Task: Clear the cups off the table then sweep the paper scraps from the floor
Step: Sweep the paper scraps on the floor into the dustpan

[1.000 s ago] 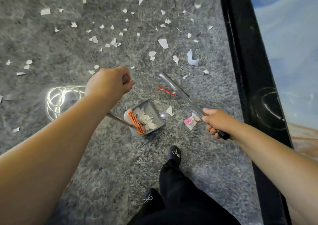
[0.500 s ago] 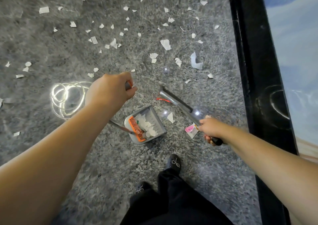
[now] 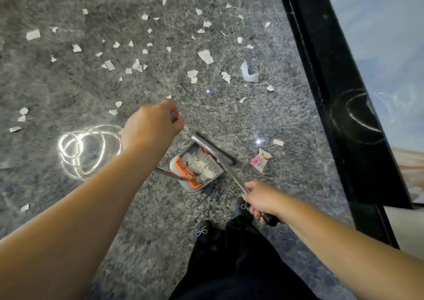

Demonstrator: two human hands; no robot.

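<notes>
while the person stands over the grey speckled floor (image 3: 68, 82), the left hand (image 3: 152, 125) is curled tight round the top of the dustpan handle (image 3: 168, 173), which runs down to the grey dustpan (image 3: 206, 180) resting on the floor. white paper scraps (image 3: 204, 164) and an orange comb piece (image 3: 188, 172) lie inside the pan. the right hand (image 3: 261, 200) grips the metal broom handle (image 3: 229, 169) near its black end, fingers wrapped round it; the broom head (image 3: 213, 148) sits at the open mouth of the pan. a pink-and-white wrapper (image 3: 260, 160) lies just beside the pan, on the floor. many loose paper scraps (image 3: 205, 56) are scattered further ahead, well apart from the pan. black shoes (image 3: 203, 231) and dark trousers show below. a black border strip (image 3: 332, 93) runs along the right side.
</notes>
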